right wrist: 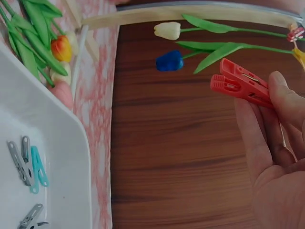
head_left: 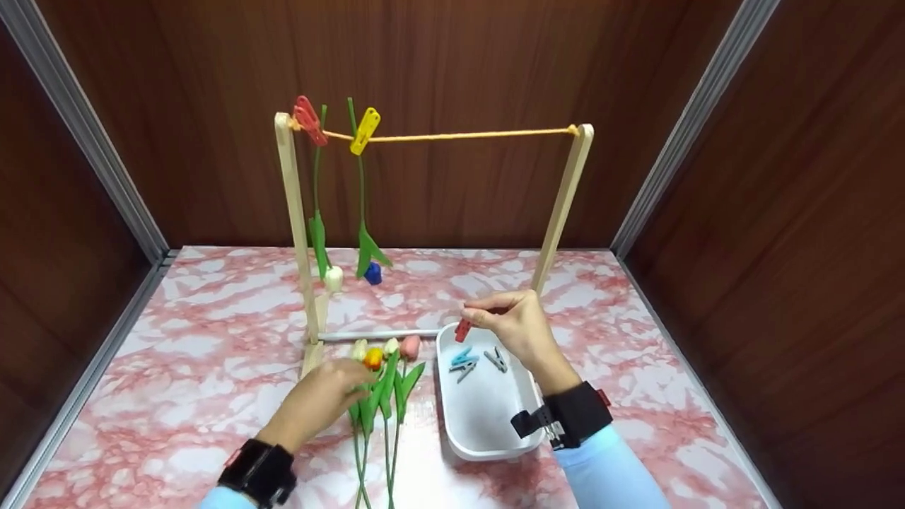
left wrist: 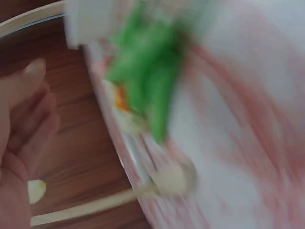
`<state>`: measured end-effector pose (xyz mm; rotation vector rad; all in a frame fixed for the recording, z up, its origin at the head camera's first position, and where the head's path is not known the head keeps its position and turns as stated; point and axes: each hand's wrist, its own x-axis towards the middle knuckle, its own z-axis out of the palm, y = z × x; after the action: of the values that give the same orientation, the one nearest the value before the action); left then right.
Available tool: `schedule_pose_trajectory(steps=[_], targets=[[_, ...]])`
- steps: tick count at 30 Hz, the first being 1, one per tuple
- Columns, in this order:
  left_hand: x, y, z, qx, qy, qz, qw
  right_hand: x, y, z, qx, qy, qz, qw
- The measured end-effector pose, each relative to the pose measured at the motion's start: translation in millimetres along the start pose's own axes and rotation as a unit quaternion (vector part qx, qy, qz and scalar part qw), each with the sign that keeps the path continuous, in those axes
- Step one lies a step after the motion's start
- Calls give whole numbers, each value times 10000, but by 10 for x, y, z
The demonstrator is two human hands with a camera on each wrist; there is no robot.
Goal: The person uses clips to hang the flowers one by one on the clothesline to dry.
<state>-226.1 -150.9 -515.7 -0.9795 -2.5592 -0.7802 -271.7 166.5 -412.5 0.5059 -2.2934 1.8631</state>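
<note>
Between thumb and fingers, my right hand (head_left: 522, 331) pinches a red clothespin (right wrist: 244, 86) above the far end of a white tub (head_left: 488, 424). My left hand (head_left: 322, 396) is over the left side of a bunch of artificial tulips on the table, partly covering them in the head view. Its fingers are loosely bent, with nothing between them in the left wrist view. The bunch includes an orange-yellow tulip (head_left: 372, 358), a pink tulip (head_left: 410, 346) and pale tulips, their stems pointing toward me. That wrist view is blurred.
A wooden frame (head_left: 565, 191) carries an orange cord (head_left: 466, 135). From it hang a white tulip (head_left: 334, 278) under a red clothespin (head_left: 309, 121) and a blue tulip (head_left: 373, 273) under a yellow clothespin (head_left: 365, 131). Grey clothespins (head_left: 496, 360) and a turquoise clothespin (head_left: 461, 355) lie in the tub.
</note>
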Motion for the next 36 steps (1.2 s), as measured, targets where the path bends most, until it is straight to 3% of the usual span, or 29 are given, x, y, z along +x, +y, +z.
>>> schedule_pose_trajectory(steps=[3,6,9,12,14,17,24,29,32,36], targets=[[-151,2,66,727,-720,857,9911,-6,35,13,39,-59,86,9999],[-259,46,170,1527,-1051,1559,9702,-13,63,43,186,-114,156,9996],[-323,62,261,2296,-1032,2166,9432,-22,72,64,279,-197,205,9992],[-363,60,337,2764,-907,2574,9215,-37,70,78,328,-285,278,9987],[-385,57,385,2935,-832,2757,9115,-49,81,82,339,-316,337,9984],[-419,48,448,3028,-810,2870,9052,-65,93,80,320,-321,414,9981],[-432,14,494,3012,-780,2846,9067,-63,96,60,358,-243,421,9982],[-412,25,467,2788,-532,2873,9148,-41,89,50,398,-263,373,9982],[-363,50,458,2309,-195,2718,9340,-30,74,32,380,-207,318,9986],[-225,122,438,1041,531,2152,9696,-23,43,7,319,-68,283,9991]])
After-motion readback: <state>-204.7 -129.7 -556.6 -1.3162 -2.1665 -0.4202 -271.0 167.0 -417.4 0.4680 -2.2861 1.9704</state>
